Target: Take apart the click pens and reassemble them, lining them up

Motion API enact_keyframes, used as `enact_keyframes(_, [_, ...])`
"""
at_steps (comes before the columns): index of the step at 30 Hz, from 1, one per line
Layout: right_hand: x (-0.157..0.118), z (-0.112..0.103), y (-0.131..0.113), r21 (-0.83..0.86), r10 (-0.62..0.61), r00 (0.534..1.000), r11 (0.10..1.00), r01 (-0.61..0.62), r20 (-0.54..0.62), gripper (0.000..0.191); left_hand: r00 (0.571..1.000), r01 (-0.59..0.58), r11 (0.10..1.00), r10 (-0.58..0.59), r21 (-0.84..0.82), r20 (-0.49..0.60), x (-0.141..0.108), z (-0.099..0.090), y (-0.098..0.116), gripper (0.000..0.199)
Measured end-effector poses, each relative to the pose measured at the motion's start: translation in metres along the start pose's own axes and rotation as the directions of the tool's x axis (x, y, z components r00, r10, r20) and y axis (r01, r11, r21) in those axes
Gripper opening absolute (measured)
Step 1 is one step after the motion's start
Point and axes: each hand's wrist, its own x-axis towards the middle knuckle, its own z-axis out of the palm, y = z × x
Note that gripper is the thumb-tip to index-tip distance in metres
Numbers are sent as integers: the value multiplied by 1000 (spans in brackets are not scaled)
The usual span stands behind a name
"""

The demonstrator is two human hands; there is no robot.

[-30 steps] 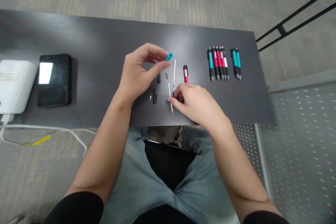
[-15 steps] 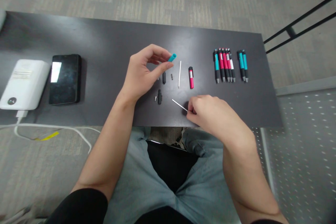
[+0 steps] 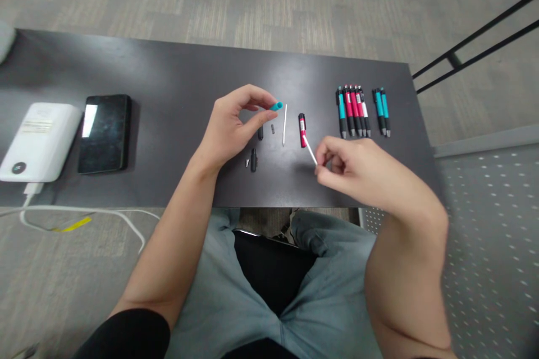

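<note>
My left hand pinches a teal pen barrel, its open end pointing right. Between the thumb and fingers of my right hand is a thin white pen refill, tilted up to the left above the table. Another refill lies between the hands, beside a small spring. A red pen barrel with a black top lies just behind the held refill's tip. Near my left hand rest a black grip, partly hidden by the fingers, a black pen top and a small metal tip.
Several teal, red and white pens lie in a row on the dark table, with two teal pens to their right. At the left are a black phone-like device and a white power bank with a cable.
My right hand has lifted the refill and moved right and away from the table's near edge, turning the refill steeper. My left hand keeps the teal barrel in nearly the same place.
</note>
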Motion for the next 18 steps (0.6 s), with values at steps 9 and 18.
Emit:
enact_keyframes(9, [-12,-1,24,-25,-265,584,922,386,-768,5,997,-58,998,58,-12,50,2,3,14,12])
enact_keyframes(18, [-34,-11,-15,-347,-462,623,887,306,-631,21,992,-40,999,39,6,117,1,4,16,13])
